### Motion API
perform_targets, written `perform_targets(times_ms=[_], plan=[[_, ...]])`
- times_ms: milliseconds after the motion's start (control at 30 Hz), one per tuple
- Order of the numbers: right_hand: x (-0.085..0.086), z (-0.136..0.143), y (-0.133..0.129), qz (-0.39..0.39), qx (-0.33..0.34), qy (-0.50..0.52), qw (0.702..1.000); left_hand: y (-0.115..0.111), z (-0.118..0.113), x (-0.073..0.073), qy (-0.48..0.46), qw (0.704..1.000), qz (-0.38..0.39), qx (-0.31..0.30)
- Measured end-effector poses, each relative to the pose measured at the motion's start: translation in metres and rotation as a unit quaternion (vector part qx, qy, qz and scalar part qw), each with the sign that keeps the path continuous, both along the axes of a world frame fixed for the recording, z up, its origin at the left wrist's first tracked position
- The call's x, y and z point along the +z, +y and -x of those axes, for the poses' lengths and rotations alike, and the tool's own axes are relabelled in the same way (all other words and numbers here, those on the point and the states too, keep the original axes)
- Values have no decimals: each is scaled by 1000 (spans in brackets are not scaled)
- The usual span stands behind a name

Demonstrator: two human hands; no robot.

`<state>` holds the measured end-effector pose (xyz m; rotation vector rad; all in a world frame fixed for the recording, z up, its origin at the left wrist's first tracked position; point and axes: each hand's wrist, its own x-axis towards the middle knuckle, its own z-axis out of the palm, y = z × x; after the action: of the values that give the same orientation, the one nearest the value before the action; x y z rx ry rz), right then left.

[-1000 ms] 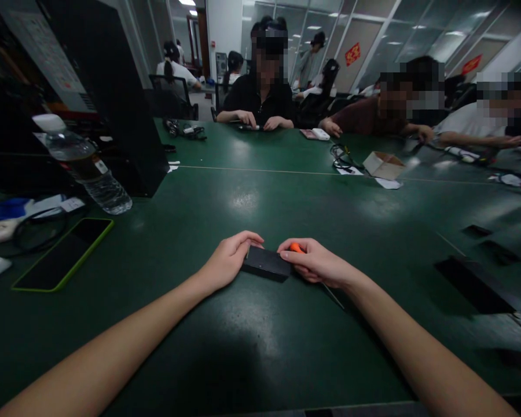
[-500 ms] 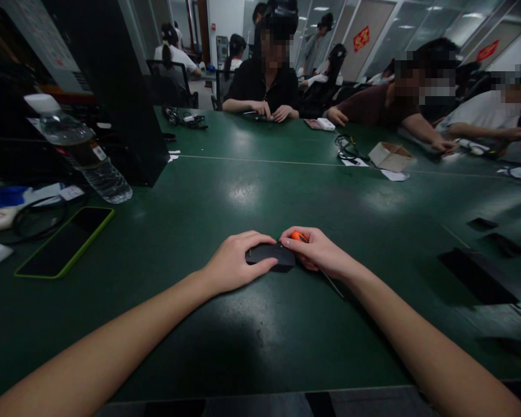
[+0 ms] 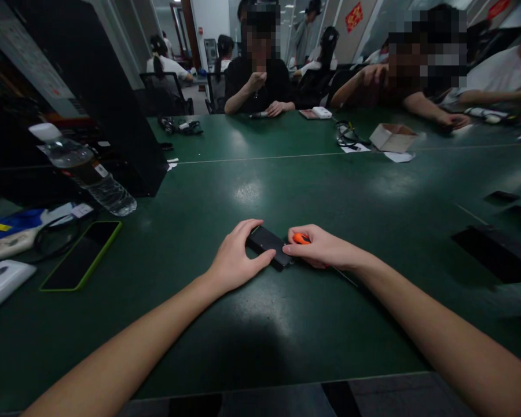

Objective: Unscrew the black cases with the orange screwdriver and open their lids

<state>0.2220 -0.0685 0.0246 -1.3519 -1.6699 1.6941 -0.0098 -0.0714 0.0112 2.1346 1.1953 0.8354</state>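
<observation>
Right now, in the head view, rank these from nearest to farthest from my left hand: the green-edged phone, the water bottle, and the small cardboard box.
Measured from the left hand:
1. Green-edged phone, flat on the table to the hand's left.
2. Water bottle, farther left and back, lying tilted beside the black tower.
3. Small cardboard box, across the table to the far right.

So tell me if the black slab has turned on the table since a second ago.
Yes. The black slab has swung: against the table's seam line its long side now angles away leftward.
</observation>
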Motion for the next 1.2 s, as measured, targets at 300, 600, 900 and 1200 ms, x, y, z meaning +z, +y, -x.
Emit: perform_targets(times_ms=[300, 600, 900, 1200], plan=[[15, 9, -9, -139, -134, 114, 975, -8, -4, 2, 64, 997, 40, 8], [112, 28, 8, -357, -184, 372, 837, 4, 7, 6, 68, 996, 45, -35], [107, 76, 3, -328, -114, 402, 847, 0, 3, 3, 63, 998, 9, -8], [66, 81, 23, -281, -100, 378, 876, 4, 4, 3, 72, 997, -11, -29]])
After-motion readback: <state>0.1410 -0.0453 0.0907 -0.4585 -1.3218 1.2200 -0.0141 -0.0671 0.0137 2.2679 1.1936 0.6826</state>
